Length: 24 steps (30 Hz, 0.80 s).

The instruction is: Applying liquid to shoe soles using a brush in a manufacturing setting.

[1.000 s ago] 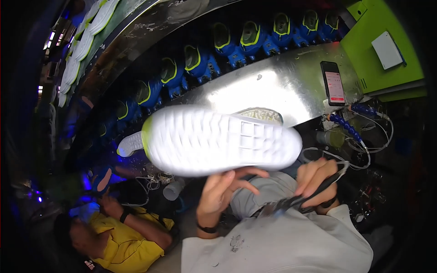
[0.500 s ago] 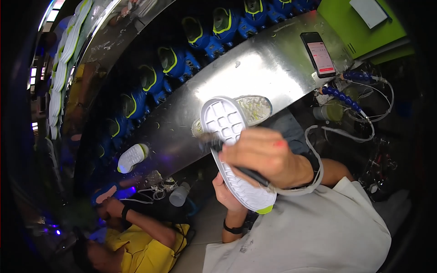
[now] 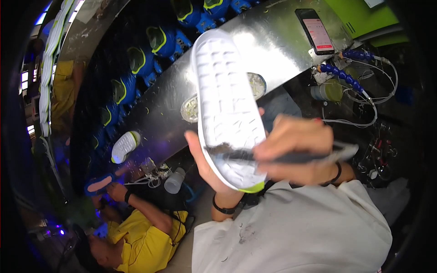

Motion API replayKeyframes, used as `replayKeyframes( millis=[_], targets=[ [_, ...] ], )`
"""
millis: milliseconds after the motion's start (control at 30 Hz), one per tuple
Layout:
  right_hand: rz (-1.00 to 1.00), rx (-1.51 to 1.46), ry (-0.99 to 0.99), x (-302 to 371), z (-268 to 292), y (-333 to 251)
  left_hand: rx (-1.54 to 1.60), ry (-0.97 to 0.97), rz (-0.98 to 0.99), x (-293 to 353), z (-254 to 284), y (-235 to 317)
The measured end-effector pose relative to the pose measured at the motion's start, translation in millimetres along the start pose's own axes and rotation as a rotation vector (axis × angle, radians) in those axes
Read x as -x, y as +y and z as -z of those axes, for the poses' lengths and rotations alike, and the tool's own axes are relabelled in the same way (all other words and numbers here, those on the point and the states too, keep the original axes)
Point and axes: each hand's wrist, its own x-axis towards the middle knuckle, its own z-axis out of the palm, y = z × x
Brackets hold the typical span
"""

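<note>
Your right hand (image 3: 298, 139) pinches the dark-handled brush (image 3: 236, 154) across the heel end of the white shoe sole (image 3: 223, 95), apparently mid-brushing, so the next stroke likely needs your left hand (image 3: 207, 168) clasping it steady before the metal bench (image 3: 282, 50).

Decent gap on the surface (image 3: 278, 43) between phone (image 3: 315, 32) and white sole (image 3: 226, 98), but blue shoes (image 3: 169, 44) wall off the back, hoses (image 3: 342, 77) the right.
</note>
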Motion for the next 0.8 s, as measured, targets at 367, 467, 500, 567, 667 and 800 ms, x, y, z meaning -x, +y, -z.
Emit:
replayKeyframes(
  millis=[367,467,500,567,667,800],
  targets=[
    [0.350,-0.026,-0.567,-15,41,-16,-0.341,-0.237,0.297,-14,-16,36],
    [-0.050,0.215,-0.062,-7,52,-31,-0.347,-0.208,0.245,-4,-20,41],
    [-0.031,0.197,-0.148,-6,52,-29,-0.257,-0.197,0.258,-4,-16,39],
    [0.004,0.135,-0.278,0,24,-30,-0.257,-0.114,0.199,-1,-12,34],
    [-0.056,-0.069,-0.344,-6,-4,-46,0.099,-0.237,0.325,14,-21,44],
    [0.048,-0.244,-0.221,-22,1,-45,0.179,-0.594,0.233,-4,-13,43]
  ],
)
